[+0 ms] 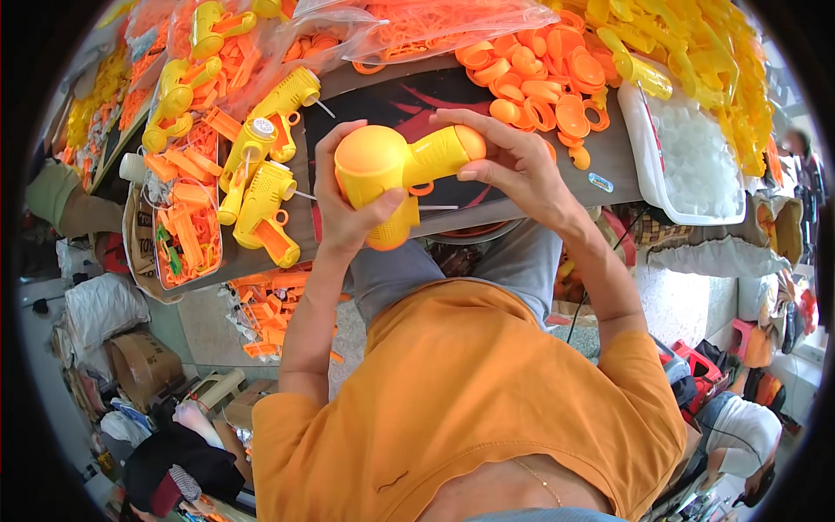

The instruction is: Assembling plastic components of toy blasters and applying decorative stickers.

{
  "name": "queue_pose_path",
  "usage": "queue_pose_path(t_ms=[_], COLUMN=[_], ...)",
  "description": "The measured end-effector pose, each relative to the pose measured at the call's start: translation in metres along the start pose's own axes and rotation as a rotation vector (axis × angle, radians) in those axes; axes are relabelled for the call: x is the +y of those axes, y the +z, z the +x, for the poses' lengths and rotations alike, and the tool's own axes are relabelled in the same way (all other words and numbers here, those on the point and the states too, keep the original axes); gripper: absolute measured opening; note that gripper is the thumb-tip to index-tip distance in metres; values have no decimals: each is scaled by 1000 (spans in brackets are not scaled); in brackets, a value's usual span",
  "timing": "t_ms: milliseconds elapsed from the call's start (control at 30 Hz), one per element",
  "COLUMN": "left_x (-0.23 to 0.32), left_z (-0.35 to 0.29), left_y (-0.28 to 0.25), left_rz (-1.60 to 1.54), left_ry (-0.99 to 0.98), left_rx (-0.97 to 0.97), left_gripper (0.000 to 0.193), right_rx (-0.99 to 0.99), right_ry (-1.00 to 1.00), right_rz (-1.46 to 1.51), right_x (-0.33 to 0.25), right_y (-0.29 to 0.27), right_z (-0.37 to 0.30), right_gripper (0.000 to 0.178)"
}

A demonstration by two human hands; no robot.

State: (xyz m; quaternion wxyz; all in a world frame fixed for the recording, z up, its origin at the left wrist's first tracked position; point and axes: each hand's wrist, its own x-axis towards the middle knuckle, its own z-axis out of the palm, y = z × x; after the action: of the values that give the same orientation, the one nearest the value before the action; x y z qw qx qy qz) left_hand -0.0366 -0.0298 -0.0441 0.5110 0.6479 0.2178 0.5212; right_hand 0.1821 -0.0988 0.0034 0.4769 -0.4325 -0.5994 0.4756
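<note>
Above the table's front edge I hold a yellow plastic toy shaped like a hair dryer (370,187). A large orange round cap (370,150) covers one end, and a thin white rod sticks out below. My left hand (346,196) wraps round the wide body, thumb across its front. At the narrow arm's tip, an orange end cap (470,142) sits between the thumb and fingers of my right hand (517,161). To the left lie several similar yellow toy bodies (265,209), some with thin rods and orange parts on them.
A dark mat (391,100) with red marks covers the table's middle. Orange round parts (557,70) are heaped behind. On the right stands a white tub (696,165) of translucent pieces, near piled yellow parts (687,35). A box of orange pieces (187,217) stands left. Other people sit behind me.
</note>
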Motion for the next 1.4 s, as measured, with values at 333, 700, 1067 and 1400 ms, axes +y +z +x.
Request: queue_pose_path(t_ms=[333, 700, 1067, 1400], left_x=[2, 0, 2, 0], left_z=[1, -6, -7, -34], left_y=[19, 27, 0, -45], left_rz=[-218, 459, -402, -633], left_ry=[-386, 229, -687, -602], left_rx=[-84, -156, 69, 437], left_gripper=[67, 69, 58, 52], right_rx=[-41, 236, 251, 608], right_ry=[258, 531, -123, -404], right_rz=[759, 563, -683, -864], right_x=[12, 34, 41, 74], right_y=[-7, 11, 21, -69], right_z=[23, 11, -9, 200], right_gripper=[53, 54, 31, 19])
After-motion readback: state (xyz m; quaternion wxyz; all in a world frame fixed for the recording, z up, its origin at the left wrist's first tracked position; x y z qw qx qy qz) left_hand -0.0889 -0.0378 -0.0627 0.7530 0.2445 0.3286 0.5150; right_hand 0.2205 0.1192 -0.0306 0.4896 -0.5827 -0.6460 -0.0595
